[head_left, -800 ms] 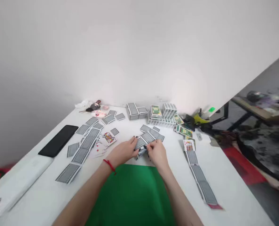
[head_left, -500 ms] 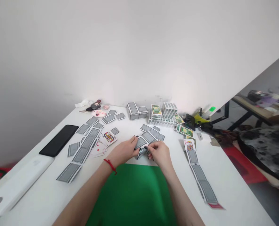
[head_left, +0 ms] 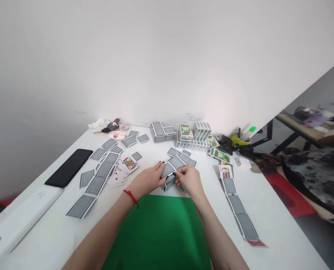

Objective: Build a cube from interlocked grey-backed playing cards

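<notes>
Grey-backed playing cards [head_left: 177, 162], folded and joined into a piece, lie between my hands at the table's front. My left hand [head_left: 150, 175] holds the left side, its fingers on top and its thumb at the near edge. My right hand [head_left: 190, 180] is closed in a pinch at the near right edge, beside a folded card [head_left: 169, 182] standing up toward me. Its fingertips are partly hidden. Face-up playing cards [head_left: 128, 163] lie to the left of my left hand.
Joined card strips lie left [head_left: 99, 180] and right [head_left: 240, 210]. Behind stand blocks of folded cards [head_left: 158, 132] and stacked green card boxes [head_left: 193, 142]. A black phone [head_left: 69, 167] and a long white device [head_left: 23, 217] line the left edge. A yellow holder [head_left: 238, 140] stands back right.
My right hand has shifted slightly at the card piece's near edge, and the folded card there shows more of its front. My left hand stays in place.
</notes>
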The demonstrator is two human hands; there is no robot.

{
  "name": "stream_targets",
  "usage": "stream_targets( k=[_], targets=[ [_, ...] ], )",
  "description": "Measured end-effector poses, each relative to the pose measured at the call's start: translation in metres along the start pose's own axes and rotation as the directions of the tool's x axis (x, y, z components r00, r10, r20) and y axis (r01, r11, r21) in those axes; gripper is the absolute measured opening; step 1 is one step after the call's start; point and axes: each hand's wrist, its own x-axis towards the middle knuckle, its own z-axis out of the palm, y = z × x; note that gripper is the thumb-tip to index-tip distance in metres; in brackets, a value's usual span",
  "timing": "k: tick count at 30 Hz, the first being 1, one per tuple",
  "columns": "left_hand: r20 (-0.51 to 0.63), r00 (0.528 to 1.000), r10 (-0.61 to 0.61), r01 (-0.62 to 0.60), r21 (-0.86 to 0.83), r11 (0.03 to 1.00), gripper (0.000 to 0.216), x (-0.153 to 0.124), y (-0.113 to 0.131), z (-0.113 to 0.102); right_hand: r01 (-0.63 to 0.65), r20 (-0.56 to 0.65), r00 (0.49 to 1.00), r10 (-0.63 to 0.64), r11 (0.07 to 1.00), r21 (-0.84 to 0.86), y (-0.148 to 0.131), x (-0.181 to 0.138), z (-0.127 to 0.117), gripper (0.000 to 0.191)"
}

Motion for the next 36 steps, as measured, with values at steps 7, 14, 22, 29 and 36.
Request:
stream_targets(
  k=[7,14,22,29,36],
  targets=[
    [-0.074,0.997,-0.007,0.001,-0.077,0.997,0.053,-0.004,0.002,0.005,0.215,-0.095,0.969,-0.229,0.967,-0.134,0.011,-0.005,-0.011,0.005],
    [-0.068,0.997,-0.047,0.039,-0.119,0.992,0.053,-0.003,0.007,0.006,0.301,-0.099,0.933,-0.345,0.902,-0.31,0.007,-0.005,-0.009,0.008],
    [-0.05,0.994,-0.094,0.083,-0.192,0.978,0.053,-0.003,0.008,0.006,0.054,0.004,0.999,-0.054,0.997,0.053,0.026,-0.047,-0.004,0.015],
    [-0.072,0.992,-0.105,0.08,-0.293,0.953,0.061,-0.001,0.002,0.014,0.059,-0.064,0.997,-0.048,0.983,0.173,0.06,-0.054,0.03,0.029],
    [-0.028,0.987,-0.157,0.149,-0.189,0.971,0.057,-0.001,0.013,0.011,0.148,-0.088,0.986,-0.14,0.986,0.083,0.044,-0.05,0.037,0.019]
  ],
)
